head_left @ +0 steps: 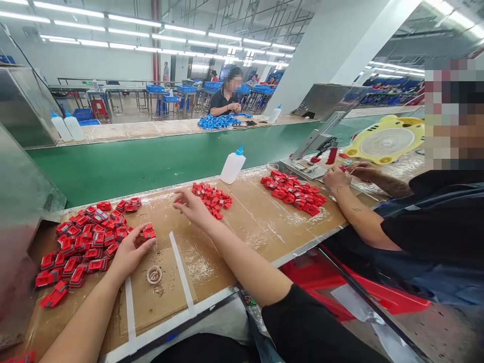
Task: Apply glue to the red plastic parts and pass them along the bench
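Observation:
My left hand sits at the edge of a large heap of red plastic parts, its fingertips closed around one red part. My right hand reaches out with fingers apart, holding nothing, just left of a smaller red pile. A third red heap lies farther right. Between my forearms, a small glass dish rests on a cardboard sheet edged by white strips. The tan workbench under everything is covered in clear plastic film.
A white squeeze bottle stands at the bench's far edge, beyond which runs a green conveyor belt. A co-worker's hands work at the right, near a yellow round fixture. Across the belt, another person sits behind blue parts.

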The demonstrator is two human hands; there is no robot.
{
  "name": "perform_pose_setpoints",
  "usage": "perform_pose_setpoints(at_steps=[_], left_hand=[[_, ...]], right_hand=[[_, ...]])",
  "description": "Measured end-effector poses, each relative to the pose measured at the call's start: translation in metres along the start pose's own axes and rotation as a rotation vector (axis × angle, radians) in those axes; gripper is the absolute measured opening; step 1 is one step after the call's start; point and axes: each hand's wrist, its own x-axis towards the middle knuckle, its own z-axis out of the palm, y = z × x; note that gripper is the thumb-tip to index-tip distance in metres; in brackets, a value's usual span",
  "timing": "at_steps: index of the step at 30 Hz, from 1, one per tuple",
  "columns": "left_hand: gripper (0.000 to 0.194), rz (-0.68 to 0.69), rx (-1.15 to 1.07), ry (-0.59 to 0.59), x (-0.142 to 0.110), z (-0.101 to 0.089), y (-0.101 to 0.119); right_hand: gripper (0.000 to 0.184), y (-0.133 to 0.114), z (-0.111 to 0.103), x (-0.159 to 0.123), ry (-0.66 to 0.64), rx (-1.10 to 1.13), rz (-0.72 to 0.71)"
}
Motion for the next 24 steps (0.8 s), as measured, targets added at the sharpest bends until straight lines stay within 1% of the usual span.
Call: perform_pose_setpoints(at_steps=[1,2,3,5,6,7,9,12,14,18,21,24], left_hand=[[0.070,-0.004,-0.006,0.001,-0.001,0.001,0.002],[0.070,-0.005,-0.012,0.005,-0.001,0.002,0.004],[0.069,-0.003,-0.016,0.013,-0.002,0.003,0.006],[0.067,0.005,-0.015,0.027,-0.002,0.003,0.008],[0.065,0.004,-0.008,0.025,-0.002,0.003,0.008],[0.064,-0.003,0.005,0.018,-0.001,0.003,0.008],[0.064,-0.021,0.037,0.005,0.000,0.004,0.006],[0.066,-0.018,0.053,-0.008,0.001,0.004,0.002],[0.065,-0.005,0.050,-0.012,0.001,0.005,0.001],[0.063,-0.004,0.121,-0.020,0.000,0.007,0.002],[0.061,0.007,0.166,-0.039,-0.001,0.008,0.003],[0.056,0.043,0.208,-0.069,-0.001,0.008,0.004]], right_hand=[[0.042,-0.005,0.011,-0.005,-0.015,0.085,-0.008],[0.041,-0.010,0.021,-0.010,-0.027,0.148,-0.019],[0.036,-0.015,0.030,-0.015,-0.037,0.188,-0.027],[0.025,-0.022,0.042,-0.024,-0.054,0.191,-0.039],[0.025,-0.025,0.045,-0.028,-0.061,0.154,-0.052],[0.026,-0.027,0.046,-0.031,-0.071,0.100,-0.080],[0.030,-0.030,0.046,-0.037,-0.114,-0.006,-0.192],[0.032,-0.032,0.044,-0.040,-0.201,-0.053,-0.384],[0.032,-0.032,0.043,-0.041,-0.220,-0.044,-0.414],[0.025,-0.030,0.043,-0.040,-0.206,-0.026,-0.397],[0.020,-0.027,0.044,-0.038,-0.196,-0.044,-0.464],[0.020,-0.022,0.048,-0.038,-0.197,-0.077,-0.553]])
